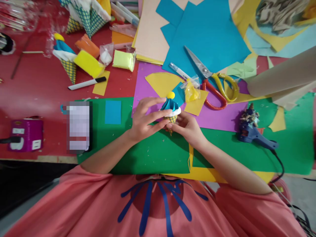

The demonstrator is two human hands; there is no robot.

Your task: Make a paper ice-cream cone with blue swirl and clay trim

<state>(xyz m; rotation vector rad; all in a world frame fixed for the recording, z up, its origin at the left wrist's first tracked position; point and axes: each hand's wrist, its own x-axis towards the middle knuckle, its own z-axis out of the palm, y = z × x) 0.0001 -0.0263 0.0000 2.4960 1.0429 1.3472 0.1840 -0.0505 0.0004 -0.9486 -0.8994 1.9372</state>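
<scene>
Between my hands, above the green sheet (148, 158), I hold a small craft ice cream cone (171, 113). It has a yellow checked cone, a white wavy rim, a blue swirled top and a yellow ball at the tip. My left hand (145, 120) closes on it from the left, its fingers along the blue top, the rim and the cone. From the right, the thumb and fingers of my right hand (189, 126) pinch the lower cone; some of those fingertips are hidden behind it. Just beyond lies a small bag of yellow clay (192, 90).
Scissors (209, 74) with red and yellow handles lie on blue paper (207, 33). A blue glue gun (254, 128) with a cord sits at right, near a paper roll (283, 72). Leftward are a phone (79, 126), a marker (86, 83), clay packs (89, 62) and another cone (66, 59).
</scene>
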